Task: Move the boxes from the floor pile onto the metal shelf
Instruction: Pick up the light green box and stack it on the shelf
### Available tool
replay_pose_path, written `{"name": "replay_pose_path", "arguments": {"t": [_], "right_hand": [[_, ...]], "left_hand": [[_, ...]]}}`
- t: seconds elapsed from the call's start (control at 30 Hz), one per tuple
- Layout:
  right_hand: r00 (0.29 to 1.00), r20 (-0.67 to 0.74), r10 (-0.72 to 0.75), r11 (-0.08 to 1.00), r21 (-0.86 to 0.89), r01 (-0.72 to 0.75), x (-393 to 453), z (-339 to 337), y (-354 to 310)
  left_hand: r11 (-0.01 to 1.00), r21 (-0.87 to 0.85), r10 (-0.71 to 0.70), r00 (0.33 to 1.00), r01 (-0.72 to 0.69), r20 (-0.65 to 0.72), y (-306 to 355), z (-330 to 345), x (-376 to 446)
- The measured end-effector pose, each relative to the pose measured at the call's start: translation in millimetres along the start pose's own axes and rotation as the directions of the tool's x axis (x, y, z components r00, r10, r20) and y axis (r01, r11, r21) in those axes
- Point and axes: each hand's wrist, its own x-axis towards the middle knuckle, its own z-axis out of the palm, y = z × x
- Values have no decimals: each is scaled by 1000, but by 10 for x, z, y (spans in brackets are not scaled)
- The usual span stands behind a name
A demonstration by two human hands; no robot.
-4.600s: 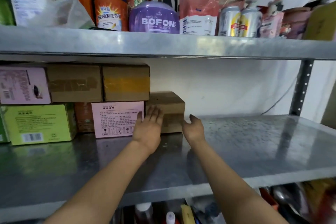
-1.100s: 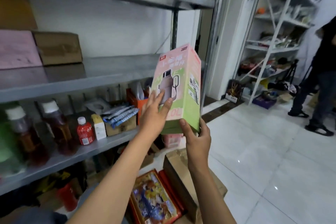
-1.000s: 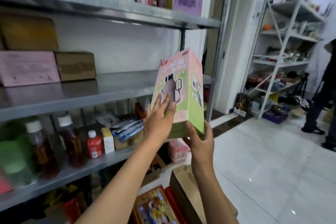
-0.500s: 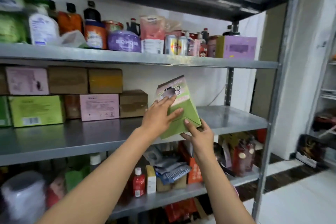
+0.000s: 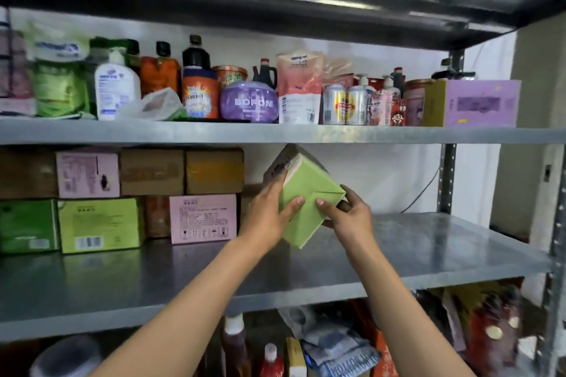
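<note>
Both hands grip green box (image 5: pixel 309 193) | tilted, above shelf (image 5: pixel 428 254)

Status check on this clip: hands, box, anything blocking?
Left hand and right hand both grip the green box. Box tilted, held above the middle shelf. Bare shelf beneath, stacked boxes to its left.

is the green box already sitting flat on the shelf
No, the green box is tilted on a corner above the metal shelf, gripped by the left hand and right hand.
</note>
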Motion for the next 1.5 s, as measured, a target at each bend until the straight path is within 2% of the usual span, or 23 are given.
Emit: {"name": "replay_pose_path", "arguments": {"t": [0.17,0.3,0.4,0.53,0.63,0.8,0.87,1.03,1.23,1.33,1.5], "right_hand": [[989,72,-130,990,-49,134,326,229,-48],[975,119,-190,973,-108,203,455,314,-27],[973,95,-211,969,-108,220,480,272,34],[985,66,-160,983,-77,165,553,196,145],[988,107,-114,988,-94,124,635,225,221],[984,149,-94,986,-123,112,907,430,179],[980,183,-82,982,-154,111,1063,535,176],[986,161,-33,963,-258,74,1379,832,393],[987,160,23,955,-296,26,1698,1017,715],[979,192,70,964,-265,-17,1836,1046,835],[973,232,15,970,-241,43,1842,1052,1012]], "left_hand": [[974,-223,-57,996,39,-74,-191,-43,252],[952,-303,-79,993,48,-91,-338,-9,332],[935,-354,-72,992,32,-100,-371,68,326],[955,-297,-58,987,12,-148,-388,272,286],[977,-205,-93,979,55,-179,-475,361,329],[939,-327,-148,983,105,-107,-603,321,445],[921,-349,-209,976,174,-67,-661,210,577],[913,-178,-358,931,366,75,-793,-104,922],[962,97,-268,953,256,140,-1001,-161,1150],[923,305,-284,949,233,135,-1049,-131,1208],[925,336,-234,962,177,138,-1237,-14,1067]]}}
